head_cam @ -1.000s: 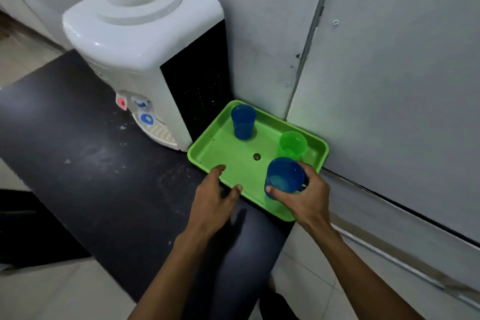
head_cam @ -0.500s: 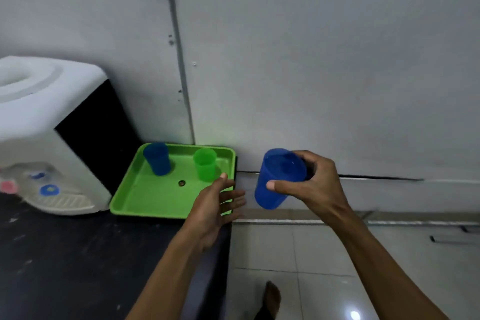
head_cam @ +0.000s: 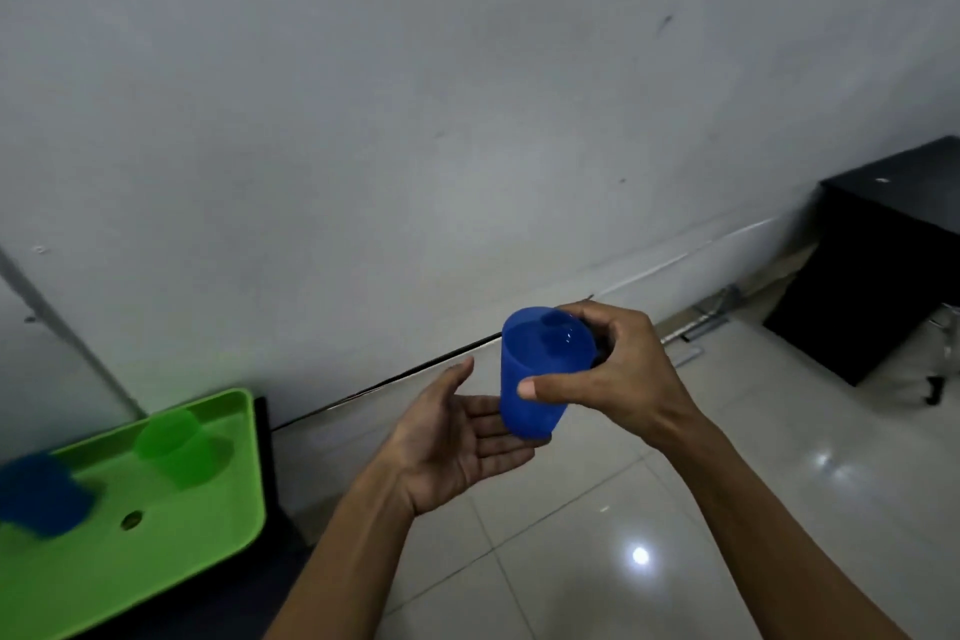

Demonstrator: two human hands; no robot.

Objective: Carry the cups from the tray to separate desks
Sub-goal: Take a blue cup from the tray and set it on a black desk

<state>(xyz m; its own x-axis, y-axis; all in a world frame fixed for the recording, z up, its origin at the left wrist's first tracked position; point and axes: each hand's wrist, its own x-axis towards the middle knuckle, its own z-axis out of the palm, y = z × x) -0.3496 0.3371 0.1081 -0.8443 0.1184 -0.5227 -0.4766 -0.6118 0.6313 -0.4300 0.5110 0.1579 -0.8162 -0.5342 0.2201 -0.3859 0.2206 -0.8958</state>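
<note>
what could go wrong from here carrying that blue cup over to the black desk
The right hand grips the blue cup from the side near its rim, so it could slip; the left hand is open just below its base without clearly holding it. The cup seems to hold liquid, which could spill on the glossy floor. The black desk stands well off to the right, with a metal leg beside it to trip on.

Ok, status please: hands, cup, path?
Right hand gripping blue cup. Left hand open, palm up beside its base. Floor ahead unobstructed.
</note>
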